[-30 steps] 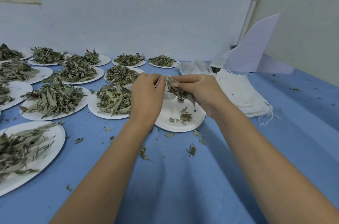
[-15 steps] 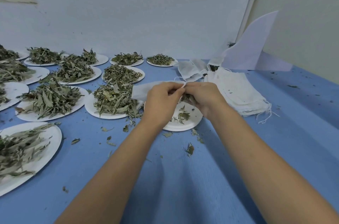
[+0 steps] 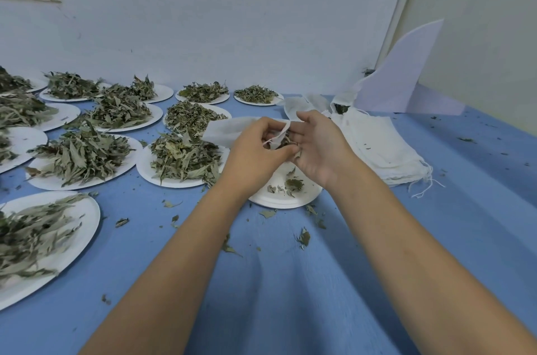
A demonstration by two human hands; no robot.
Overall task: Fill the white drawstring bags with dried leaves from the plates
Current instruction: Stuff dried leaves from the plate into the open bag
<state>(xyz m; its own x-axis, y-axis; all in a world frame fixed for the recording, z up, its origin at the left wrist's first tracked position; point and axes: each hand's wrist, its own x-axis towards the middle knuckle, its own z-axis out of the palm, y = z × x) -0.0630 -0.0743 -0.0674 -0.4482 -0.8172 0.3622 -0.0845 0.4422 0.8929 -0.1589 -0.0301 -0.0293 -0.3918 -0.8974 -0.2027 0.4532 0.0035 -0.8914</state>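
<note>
A pale wall [image 3: 232, 20] rises behind the blue-clothed table [image 3: 290, 296].

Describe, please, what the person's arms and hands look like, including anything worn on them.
Both forearms are bare to the frame's edge, no sleeves. The left hand and right hand wear no gloves; no watch, bracelet or ring shows.

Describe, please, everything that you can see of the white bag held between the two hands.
The white bag looks like thin, soft cloth, crumpled. It is held above a nearly empty plate, its body stretching leftward. The left hand grips its open mouth, where dried leaves show; the right hand touches the rim.
</note>
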